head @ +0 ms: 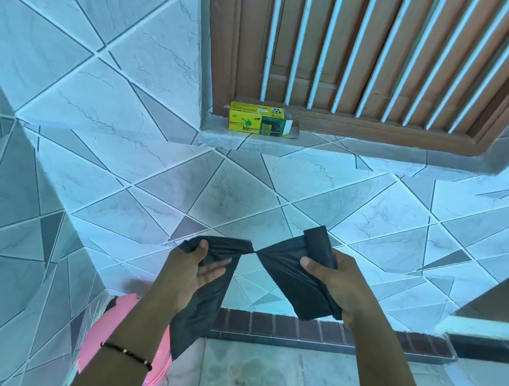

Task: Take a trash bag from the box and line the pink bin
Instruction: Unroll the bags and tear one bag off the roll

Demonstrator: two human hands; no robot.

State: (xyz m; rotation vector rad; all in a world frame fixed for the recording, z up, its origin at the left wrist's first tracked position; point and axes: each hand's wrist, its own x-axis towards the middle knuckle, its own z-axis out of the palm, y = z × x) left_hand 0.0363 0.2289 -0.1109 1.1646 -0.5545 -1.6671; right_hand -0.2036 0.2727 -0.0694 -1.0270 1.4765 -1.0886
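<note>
Both hands, left hand [198, 269] and right hand [336, 281], grip the black trash bag [285, 269] above the pink bin [123, 333]; pull evenly, parting the narrow twisted middle.

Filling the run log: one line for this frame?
phase: separating bags | left hand: gripping black trash bag | right hand: gripping black roll | box: on sill | pink bin: unlined
</note>
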